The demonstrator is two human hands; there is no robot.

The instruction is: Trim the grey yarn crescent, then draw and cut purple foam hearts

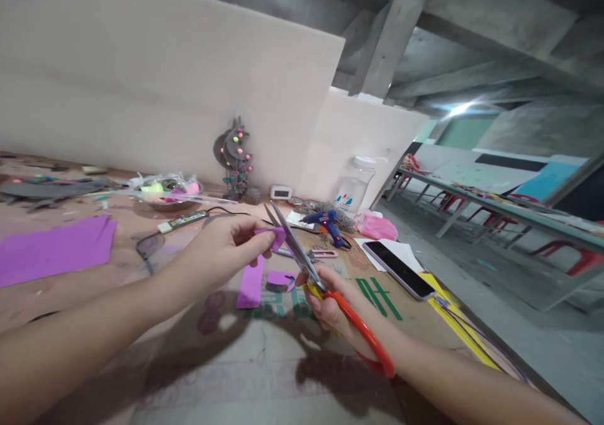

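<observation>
My left hand (243, 239) pinches a small piece of purple felt (278, 237) between thumb and fingers. In my right hand (325, 299) are scissors (363, 334) with red-orange handles, their blades parted and pointing up and left. The felt piece lies at the blades, partly hidden by them. On the cardboard below rest a purple strip (250, 286) and a small purple scrap (280, 279) with a curved cut edge. A larger purple sheet (56, 249) lies at the far left.
Behind my hands are a blue glue gun (325, 223), a clear bottle (355, 184), a small white digital clock (281, 192) and a grey crescent ornament (233, 154). A phone (399, 269) lies at the right. A bowl (165, 198) and glasses (148, 245) are at the left.
</observation>
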